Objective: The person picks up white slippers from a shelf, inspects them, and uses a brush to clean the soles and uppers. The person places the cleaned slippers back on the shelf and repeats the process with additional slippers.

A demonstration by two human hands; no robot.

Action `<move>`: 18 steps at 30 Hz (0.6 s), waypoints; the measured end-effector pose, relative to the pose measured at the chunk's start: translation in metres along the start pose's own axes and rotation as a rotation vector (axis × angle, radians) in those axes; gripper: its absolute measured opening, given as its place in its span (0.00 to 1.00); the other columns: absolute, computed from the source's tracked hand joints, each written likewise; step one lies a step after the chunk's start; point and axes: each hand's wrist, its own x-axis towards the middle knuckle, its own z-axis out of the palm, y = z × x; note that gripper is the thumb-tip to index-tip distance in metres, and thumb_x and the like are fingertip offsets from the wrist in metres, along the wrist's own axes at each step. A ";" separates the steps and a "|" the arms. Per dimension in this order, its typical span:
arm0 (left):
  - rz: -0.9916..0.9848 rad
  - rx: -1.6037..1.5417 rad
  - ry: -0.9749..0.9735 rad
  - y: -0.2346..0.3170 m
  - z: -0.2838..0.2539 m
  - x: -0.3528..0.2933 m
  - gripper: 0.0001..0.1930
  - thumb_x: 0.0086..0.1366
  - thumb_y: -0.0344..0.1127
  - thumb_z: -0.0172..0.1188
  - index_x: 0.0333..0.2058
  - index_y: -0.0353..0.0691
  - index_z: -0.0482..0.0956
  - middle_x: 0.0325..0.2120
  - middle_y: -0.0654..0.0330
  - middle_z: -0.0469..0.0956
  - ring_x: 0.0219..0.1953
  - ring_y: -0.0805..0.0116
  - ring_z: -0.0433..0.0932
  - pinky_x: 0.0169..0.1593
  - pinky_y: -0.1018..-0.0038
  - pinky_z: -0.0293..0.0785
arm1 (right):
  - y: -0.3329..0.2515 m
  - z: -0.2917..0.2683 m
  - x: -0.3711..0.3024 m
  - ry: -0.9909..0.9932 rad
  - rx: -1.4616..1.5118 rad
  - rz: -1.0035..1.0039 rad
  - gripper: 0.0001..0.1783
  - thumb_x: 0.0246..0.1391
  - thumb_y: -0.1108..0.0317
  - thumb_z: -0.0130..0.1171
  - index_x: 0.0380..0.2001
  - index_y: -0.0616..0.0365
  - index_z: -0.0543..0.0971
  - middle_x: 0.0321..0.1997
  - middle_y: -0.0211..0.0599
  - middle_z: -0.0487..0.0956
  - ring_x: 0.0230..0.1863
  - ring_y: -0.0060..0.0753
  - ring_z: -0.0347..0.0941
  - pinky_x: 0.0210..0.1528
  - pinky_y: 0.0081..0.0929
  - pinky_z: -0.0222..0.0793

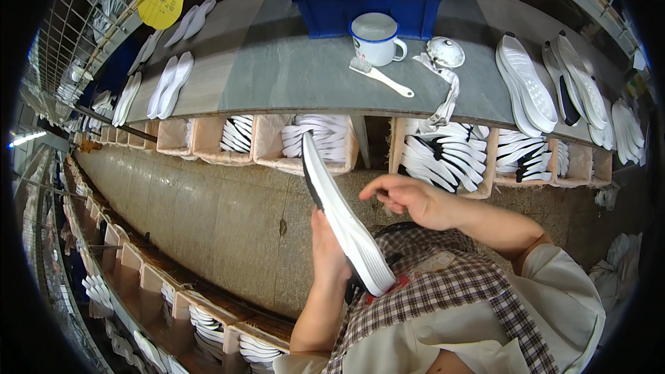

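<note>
My left hand (328,251) is closed round a white shoe sole (350,230) with a black edge. The sole is tilted, its heel end close to my checked apron and its other end up toward the table. To its right, my right hand (410,201) hangs in the air, apart from the sole. Its index finger is stretched out and the others are loosely bent, with nothing visible in them.
On the grey table (298,76) are a blue crate (367,7), a white enamel mug (375,48), a brush (381,80), a lid (445,52) and a crumpled strip of cloth (447,90). Pairs of soles (530,90) line both sides. Bins of soles (315,140) stand below.
</note>
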 end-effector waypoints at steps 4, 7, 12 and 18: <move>-0.042 0.120 -0.102 0.002 0.006 -0.015 0.24 0.72 0.49 0.35 0.55 0.34 0.57 0.33 0.59 0.71 0.31 0.72 0.74 0.35 0.75 0.74 | -0.005 0.027 -0.006 0.101 -0.066 -0.045 0.14 0.58 0.67 0.51 0.45 0.63 0.70 0.45 0.43 0.75 0.48 0.35 0.71 0.49 0.29 0.66; -0.082 0.090 -0.071 0.001 0.006 -0.021 0.24 0.72 0.49 0.35 0.56 0.35 0.56 0.35 0.60 0.71 0.34 0.73 0.73 0.38 0.76 0.74 | -0.007 0.031 -0.013 0.150 -0.388 -0.188 0.15 0.57 0.65 0.53 0.45 0.61 0.70 0.39 0.46 0.77 0.40 0.43 0.76 0.42 0.32 0.70; -0.108 0.071 -0.040 -0.004 0.003 -0.022 0.24 0.72 0.48 0.36 0.58 0.35 0.55 0.37 0.59 0.71 0.37 0.73 0.72 0.41 0.76 0.73 | -0.002 0.038 -0.019 0.171 -0.564 -0.219 0.12 0.56 0.66 0.53 0.42 0.58 0.71 0.33 0.45 0.78 0.32 0.48 0.77 0.33 0.38 0.71; -0.084 0.025 0.035 -0.012 0.005 -0.024 0.17 0.72 0.44 0.37 0.48 0.38 0.63 0.36 0.55 0.73 0.35 0.69 0.77 0.35 0.73 0.78 | 0.006 0.044 -0.020 0.178 -0.654 -0.257 0.11 0.54 0.68 0.52 0.40 0.61 0.71 0.32 0.47 0.78 0.31 0.51 0.76 0.32 0.39 0.71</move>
